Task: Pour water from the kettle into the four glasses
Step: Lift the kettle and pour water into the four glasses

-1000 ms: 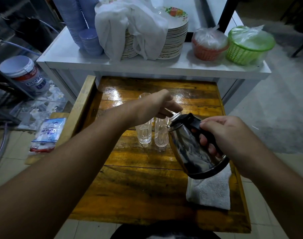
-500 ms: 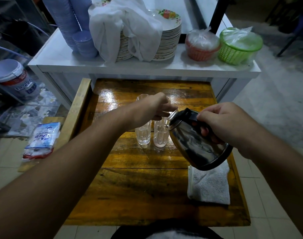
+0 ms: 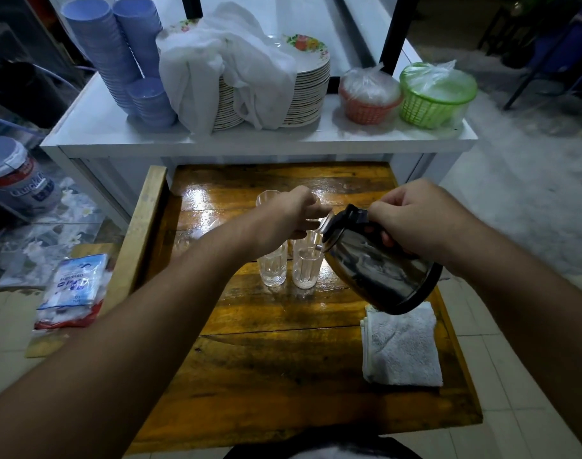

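Observation:
A shiny steel kettle [image 3: 379, 266] with a black handle hangs tilted to the left, and my right hand [image 3: 415, 220] grips that handle. Its spout sits just over the front right glass [image 3: 305, 270]. The front left glass [image 3: 274, 268] stands touching it. A back glass [image 3: 266, 197] shows behind my left wrist; anything further back is hidden by my hand. My left hand [image 3: 294, 213] reaches over the glasses, and its fingertips pinch the edge of the kettle's lid [image 3: 326, 221]. All stand on the glossy wooden table [image 3: 249, 376].
A folded white towel [image 3: 402, 349] lies at the table's right edge under the kettle. Behind, a white shelf [image 3: 249, 139] carries stacked blue bowls [image 3: 117, 61], cloth-covered plates [image 3: 273, 87] and two plastic baskets [image 3: 435, 94]. A plastic packet [image 3: 72, 289] lies at the left.
The kettle has moved a little up and away from me, its spout now right over the front right glass. My left hand stays at the lid.

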